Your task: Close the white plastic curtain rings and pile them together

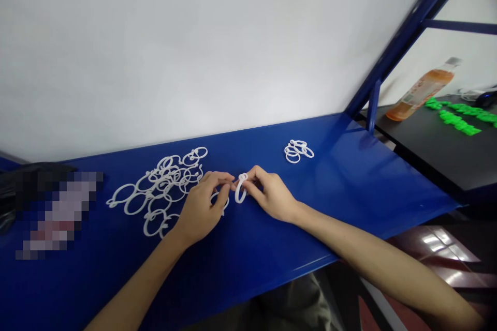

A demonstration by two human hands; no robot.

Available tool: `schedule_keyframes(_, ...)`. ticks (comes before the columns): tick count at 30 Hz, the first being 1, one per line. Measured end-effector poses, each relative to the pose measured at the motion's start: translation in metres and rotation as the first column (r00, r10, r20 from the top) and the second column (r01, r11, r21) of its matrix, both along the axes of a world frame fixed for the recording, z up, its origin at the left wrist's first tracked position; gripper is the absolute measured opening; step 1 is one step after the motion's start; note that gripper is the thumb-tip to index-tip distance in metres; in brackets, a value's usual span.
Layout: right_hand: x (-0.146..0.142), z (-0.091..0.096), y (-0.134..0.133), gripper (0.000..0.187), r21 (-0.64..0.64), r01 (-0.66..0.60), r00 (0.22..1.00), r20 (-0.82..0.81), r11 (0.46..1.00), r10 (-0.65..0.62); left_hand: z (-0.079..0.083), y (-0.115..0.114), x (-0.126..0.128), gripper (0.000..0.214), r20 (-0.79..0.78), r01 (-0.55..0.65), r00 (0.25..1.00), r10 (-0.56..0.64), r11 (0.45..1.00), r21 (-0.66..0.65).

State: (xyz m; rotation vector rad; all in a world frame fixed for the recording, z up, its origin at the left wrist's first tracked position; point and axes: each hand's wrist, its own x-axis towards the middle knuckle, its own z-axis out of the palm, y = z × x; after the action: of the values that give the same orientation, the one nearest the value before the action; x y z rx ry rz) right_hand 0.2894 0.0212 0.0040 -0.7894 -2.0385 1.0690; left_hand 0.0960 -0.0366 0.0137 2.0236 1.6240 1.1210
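My right hand pinches a white plastic ring between thumb and fingers, just above the blue table. This ring stands roughly upright and has a small loop at its top. My left hand is closed, thumb and forefinger together, its fingertips meeting the ring's left side. Whether something small sits in that pinch is hidden. Under and beside the left hand lies another white ring, partly covered. Left of it spreads a loose heap of similar white rings, several of them with a gap in the hoop.
A small cluster of white rings lies at the right on the blue table. A blurred packet and black bag are at far left. Beyond the blue frame post, a black table holds a tilted bottle and green pieces.
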Motion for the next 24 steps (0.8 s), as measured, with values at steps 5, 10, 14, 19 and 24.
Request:
schedule_keyframes(5, 0.006, -0.002, 0.000, 0.014, 0.236, -0.090, 0.991, 0.113, 0.968, 0.064, 0.006, -0.001, -0.002, 0.020, -0.048, 0.070, 0.997, -0.067, 0.995, 0.066)
schedule_keyframes(10, 0.005, 0.004, -0.004, 0.014, 0.108, -0.148, 0.989, 0.007, 0.983, 0.148, 0.007, -0.001, -0.004, 0.023, -0.044, 0.038, 0.998, -0.035, 0.997, 0.068)
schedule_keyframes(14, 0.002, 0.008, -0.008, 0.019, -0.163, -0.082, 0.996, -0.041, 0.983, 0.076, 0.006, 0.000, -0.006, 0.026, -0.034, 0.002, 0.999, 0.003, 0.990, 0.140)
schedule_keyframes(19, 0.008, 0.013, -0.009, 0.020, -0.158, -0.133, 0.991, -0.054, 0.978, 0.126, 0.004, -0.001, -0.003, 0.024, -0.010, 0.075, 0.997, -0.074, 0.978, 0.196)
schedule_keyframes(24, 0.015, 0.015, -0.010, 0.012, 0.010, -0.198, 0.980, -0.030, 0.980, 0.198, 0.001, -0.004, 0.001, 0.021, -0.018, 0.154, 0.988, -0.153, 0.968, 0.200)
